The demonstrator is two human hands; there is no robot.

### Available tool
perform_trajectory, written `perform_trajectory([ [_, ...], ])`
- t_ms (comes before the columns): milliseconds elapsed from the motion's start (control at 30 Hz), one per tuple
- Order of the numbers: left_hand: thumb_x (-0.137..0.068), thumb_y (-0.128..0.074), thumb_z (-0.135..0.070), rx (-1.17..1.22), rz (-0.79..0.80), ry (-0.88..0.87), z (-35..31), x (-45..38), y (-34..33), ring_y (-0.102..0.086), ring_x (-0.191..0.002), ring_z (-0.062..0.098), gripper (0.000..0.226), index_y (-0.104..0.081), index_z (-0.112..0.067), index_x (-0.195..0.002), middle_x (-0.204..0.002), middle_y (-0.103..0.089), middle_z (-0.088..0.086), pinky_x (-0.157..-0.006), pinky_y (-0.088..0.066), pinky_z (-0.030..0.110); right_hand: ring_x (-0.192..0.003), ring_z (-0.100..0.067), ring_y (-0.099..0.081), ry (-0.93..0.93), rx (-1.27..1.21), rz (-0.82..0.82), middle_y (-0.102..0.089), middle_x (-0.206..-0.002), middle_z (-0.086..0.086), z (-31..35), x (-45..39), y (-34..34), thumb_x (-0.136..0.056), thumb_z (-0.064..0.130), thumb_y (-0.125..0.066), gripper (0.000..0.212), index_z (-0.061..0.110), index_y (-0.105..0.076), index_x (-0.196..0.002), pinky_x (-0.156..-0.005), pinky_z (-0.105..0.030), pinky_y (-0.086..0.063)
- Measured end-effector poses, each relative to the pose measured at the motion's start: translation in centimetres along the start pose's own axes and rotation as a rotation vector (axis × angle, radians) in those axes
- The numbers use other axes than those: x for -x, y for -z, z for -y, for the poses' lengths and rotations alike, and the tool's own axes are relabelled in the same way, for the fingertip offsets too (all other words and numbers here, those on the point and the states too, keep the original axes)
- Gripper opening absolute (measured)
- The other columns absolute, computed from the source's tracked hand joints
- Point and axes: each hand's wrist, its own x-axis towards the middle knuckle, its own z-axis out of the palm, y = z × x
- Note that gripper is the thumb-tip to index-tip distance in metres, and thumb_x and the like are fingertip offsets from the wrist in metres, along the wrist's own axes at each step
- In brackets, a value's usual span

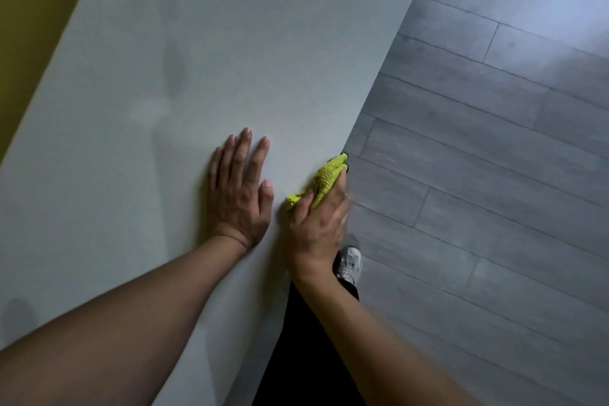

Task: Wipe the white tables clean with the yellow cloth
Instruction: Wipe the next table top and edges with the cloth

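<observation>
Farthest left of the white table [197, 59], a strip of mustard-yellow wall or floor [29, 10] runs beside its far edge; which it is cannot be told. The tabletop is bare where it shows, with faint dull streaks toward its left side.

On the table, near its right edge, the left hand [239, 191] lies flat, palm down, fingers straight and slightly spread, holding nothing. It looks to be bracing the person.

Just right of it, at the table's right edge itself, the right hand [318, 224] grips the yellow cloth [324, 183], bunched under curled fingers, with a fold sticking out over the table's rim. The cloth reads as a nubby microfibre: light, soft and limp, so it should crumple into any shape and needs a full palm on its wadded middle to press evenly; gripped by a corner it would likely trail and skip. Along an edge it can wrap over the lip.

Right of the table lies grey plank floor [478, 175], with a pale shoe [349, 264] below the right hand.

No containers appear anywhere.
</observation>
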Motion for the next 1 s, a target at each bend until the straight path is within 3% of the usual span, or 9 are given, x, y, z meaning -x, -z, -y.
perform_trajectory([
  [100, -0.1, -0.03, -0.038, -0.005, 0.01, 0.007, -0.1, -0.2, 0.2, -0.029, -0.155, 0.032, 0.064, -0.039, -0.015, -0.159, -0.168, -0.032, 0.012, -0.125, -0.023, 0.055, -0.118, -0.038, -0.049, -0.005, -0.006, 0.007, -0.046, -0.133, -0.019, 0.4, -0.9, 0.2, -0.101, 0.027, -0.047, 0.066, 0.012, -0.02, -0.158, -0.093, -0.045, -0.043],
  [233, -0.098, -0.033, -0.036, -0.006, 0.029, 0.018, -0.3, -0.2, 0.5, -0.029, -0.155, 0.032, 0.065, -0.039, -0.015, -0.159, -0.168, -0.031, 0.012, -0.126, -0.021, 0.053, -0.123, -0.034, -0.047, -0.046, -0.027, -0.038, -0.041, -0.141, -0.016, 2.7, -8.5, 0.7, -0.104, 0.039, -0.038, 0.062, 0.02, -0.017, -0.159, -0.097, -0.039, -0.037],
  [400, -0.098, -0.032, -0.036, 0.001, 0.033, 0.024, -0.3, -0.3, 0.4, -0.027, -0.156, 0.03, 0.064, -0.039, -0.016, -0.159, -0.168, -0.03, 0.011, -0.127, -0.02, 0.052, -0.125, -0.033, -0.048, -0.037, 0.058, -0.081, -0.042, -0.138, -0.013, 5.7, -19.2, 2.0, -0.103, 0.043, -0.035, 0.06, 0.019, -0.019, -0.156, -0.095, -0.04, -0.039],
  [533, -0.099, -0.033, -0.035, 0.016, 0.004, 0.015, -0.3, -0.2, 0.3, -0.029, -0.155, 0.03, 0.062, -0.042, -0.015, -0.158, -0.167, -0.033, 0.011, -0.126, -0.021, 0.051, -0.121, -0.03, -0.051, 0.017, 0.105, -0.127, -0.044, -0.134, -0.012, 5.8, -21.7, 2.4, -0.103, 0.042, -0.035, 0.057, 0.018, -0.023, -0.153, -0.092, -0.039, -0.041],
  [733, -0.1, -0.045, -0.028, 0.053, -0.019, 0.019, -0.5, -0.1, 0.7, -0.031, -0.155, 0.032, 0.058, -0.044, -0.015, -0.157, -0.166, -0.034, 0.012, -0.127, -0.02, 0.05, -0.118, -0.035, -0.052, 0.023, 0.059, -0.111, -0.044, -0.134, -0.015, 3.6, -13.5, 1.3, -0.102, 0.04, -0.036, 0.059, 0.019, -0.022, -0.155, -0.097, -0.048, -0.046],
  [900, -0.103, -0.041, -0.028, 0.063, 0.024, 0.022, -0.2, 0.2, 1.2, -0.026, -0.157, 0.032, 0.057, -0.039, -0.018, -0.159, -0.168, -0.029, 0.011, -0.129, -0.013, 0.045, -0.123, -0.04, -0.047, 0.002, -0.015, -0.045, -0.041, -0.141, -0.019, -0.9, 2.1, -1.4, -0.101, 0.032, -0.042, 0.064, 0.018, -0.017, -0.159, -0.099, -0.051, -0.041],
  [1000, -0.105, -0.036, -0.028, 0.078, 0.045, 0.018, -0.1, 0.3, 1.2, -0.023, -0.157, 0.031, 0.056, -0.037, -0.019, -0.16, -0.169, -0.027, 0.011, -0.129, -0.01, 0.042, -0.127, -0.039, -0.044, -0.037, 0.051, -0.022, -0.039, -0.142, -0.018, -2.4, 5.9, -2.2, -0.101, 0.034, -0.042, 0.068, 0.02, -0.012, -0.16, -0.098, -0.051, -0.04],
])
